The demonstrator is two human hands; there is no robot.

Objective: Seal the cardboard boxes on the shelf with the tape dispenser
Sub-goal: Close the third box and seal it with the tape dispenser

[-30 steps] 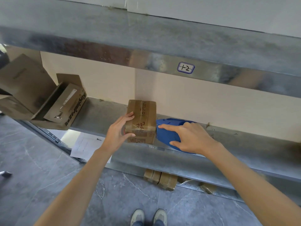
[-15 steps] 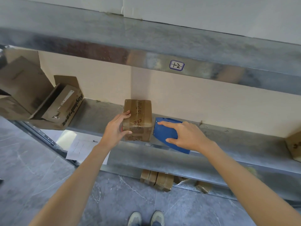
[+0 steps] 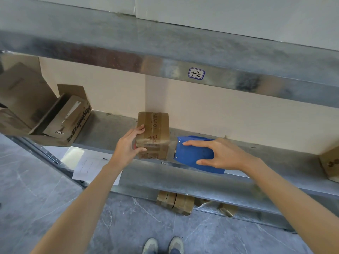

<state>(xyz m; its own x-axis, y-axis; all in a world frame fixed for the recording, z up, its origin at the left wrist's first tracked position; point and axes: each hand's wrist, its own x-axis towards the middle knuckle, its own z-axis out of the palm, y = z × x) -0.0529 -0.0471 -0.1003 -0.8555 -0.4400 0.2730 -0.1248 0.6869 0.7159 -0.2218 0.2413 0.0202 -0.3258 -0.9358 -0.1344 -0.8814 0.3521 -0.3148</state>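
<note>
Taping the box (image 3: 153,134) on the shelf (image 3: 271,154).
Left hand (image 3: 128,144) grips the box; right hand (image 3: 220,155) grips the dispenser (image 3: 192,153) right of it. Best to pull the tape (image 3: 172,146) taut with the box steady.

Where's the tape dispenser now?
Head view, right of centre: tape dispenser at the shelf edge, gripped by the right hand, just right of the small box.
</note>
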